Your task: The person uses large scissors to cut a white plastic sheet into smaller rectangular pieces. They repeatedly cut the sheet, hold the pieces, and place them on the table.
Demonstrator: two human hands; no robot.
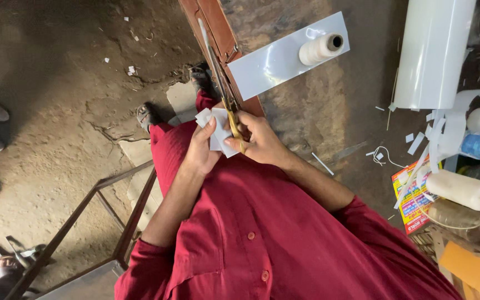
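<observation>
Scissors, long and brass-handled (pixel 224 83), are clasped in the right hand (pixel 256 139) at frame centre; the left hand (pixel 201 147) pinches a small white sheet piece (pixel 218 130) against the blades. Risk: left fingertips lie close to the cutting line and could be nicked.

I see my dark red buttoned shirt (pixel 262 233) filling the lower centre of the frame, sleeves rolled near the elbows, two matching red buttons down the front, matching red trousers (pixel 168 147) above, and dark sandals (pixel 146 115) at upper centre.
</observation>
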